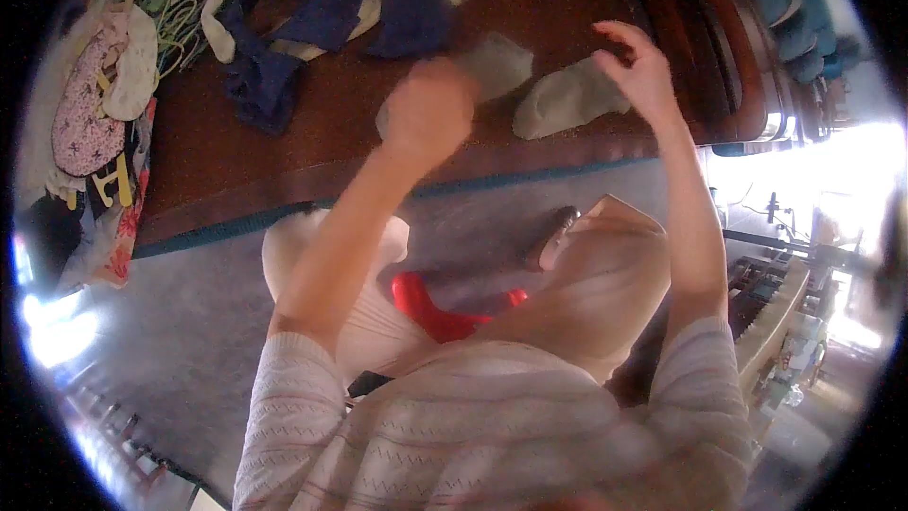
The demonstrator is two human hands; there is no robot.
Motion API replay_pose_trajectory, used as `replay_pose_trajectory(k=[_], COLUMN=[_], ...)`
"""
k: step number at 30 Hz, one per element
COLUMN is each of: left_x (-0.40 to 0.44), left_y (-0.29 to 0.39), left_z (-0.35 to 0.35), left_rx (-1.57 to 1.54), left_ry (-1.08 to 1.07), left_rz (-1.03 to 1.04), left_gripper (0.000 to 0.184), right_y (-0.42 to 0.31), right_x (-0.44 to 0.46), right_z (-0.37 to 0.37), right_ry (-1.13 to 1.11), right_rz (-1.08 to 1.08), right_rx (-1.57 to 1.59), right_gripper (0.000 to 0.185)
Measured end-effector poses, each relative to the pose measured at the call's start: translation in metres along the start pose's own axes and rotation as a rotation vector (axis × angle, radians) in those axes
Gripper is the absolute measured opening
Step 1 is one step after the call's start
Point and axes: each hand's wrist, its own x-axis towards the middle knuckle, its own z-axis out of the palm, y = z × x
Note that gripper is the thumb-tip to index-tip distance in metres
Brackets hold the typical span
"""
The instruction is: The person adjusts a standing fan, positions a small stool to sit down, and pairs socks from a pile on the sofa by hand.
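My left hand is over a grey sock-like cloth on the dark brown surface, hiding its middle. That hand is smeared by motion and its fingers are hidden, so I cannot see whether it grips the cloth. A second grey sock-like cloth lies flat to the right of the first. At its right end hovers my right hand, with thumb and forefinger apart and nothing visible between them. Dark blue and cream cloth strips lie farther back, left of centre.
A pile of cloth items, with a pink patterned piece and yellow-green cords, sits at the left end. A dark wooden armrest bounds the right side. Something red and curved shows between my legs.
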Motion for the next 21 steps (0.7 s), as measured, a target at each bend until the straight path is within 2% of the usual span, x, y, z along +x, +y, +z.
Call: replay_pose_trajectory(k=[2,3,5,6,7,8,11,12,15,16,18,20,21], left_x=[0.008,0.011,0.014,0.013,0.013,0.012,0.011,0.009,0.007,0.007,0.009,0.009,0.010], left_y=[-0.007,-0.010,-0.013,-0.008,-0.007,-0.007,-0.002,0.000,0.005,0.004,-0.002,0.004,0.010], left_z=[-0.011,-0.015,-0.024,-0.035,-0.037,-0.039,-0.045,-0.046,-0.048,-0.045,-0.035,-0.026,-0.022], left_rx=[-0.278,-0.408,-0.666,-0.829,-0.925,-1.022,-1.164,-1.186,-1.097,-1.061,-0.987,-1.291,-1.440], left_ry=[0.002,-0.065,-0.200,-0.332,-0.344,-0.356,-0.355,-0.347,-0.425,-0.440,-0.470,-0.428,-0.401], left_rz=[-0.065,-0.095,-0.160,-0.214,-0.206,-0.197,-0.200,-0.209,-0.141,-0.139,-0.135,-0.289,-0.368], left_gripper=[0.017,0.016,0.015,0.015,0.015,0.016,0.018,0.019,0.024,0.027,0.031,0.031,0.031], right_y=[-0.046,-0.062,-0.081,-0.087,-0.090,-0.087,-0.082,-0.085,-0.080,-0.071,-0.061,-0.043,-0.030], right_x=[-0.003,-0.003,-0.001,0.004,0.008,0.013,0.024,0.022,0.024,0.022,0.021,0.020,0.020], right_z=[0.006,0.010,0.017,0.018,0.018,0.020,0.003,-0.002,-0.024,-0.023,-0.033,-0.040,-0.040], right_ry=[-0.097,-0.161,-0.199,-0.227,-0.255,-0.261,-0.436,-0.499,-0.536,-0.470,-0.418,-0.372,-0.390], right_rz=[-0.261,-0.280,-0.358,-0.412,-0.465,-0.522,-0.375,-0.145,0.108,0.083,0.172,0.291,0.318], right_rx=[0.001,0.033,-0.013,-0.058,-0.104,-0.145,0.157,0.320,0.401,0.539,0.642,0.718,0.661], right_gripper=[0.048,0.052,0.048,0.047,0.045,0.034,0.027,0.025,0.023,0.020,0.019,0.018,0.018])
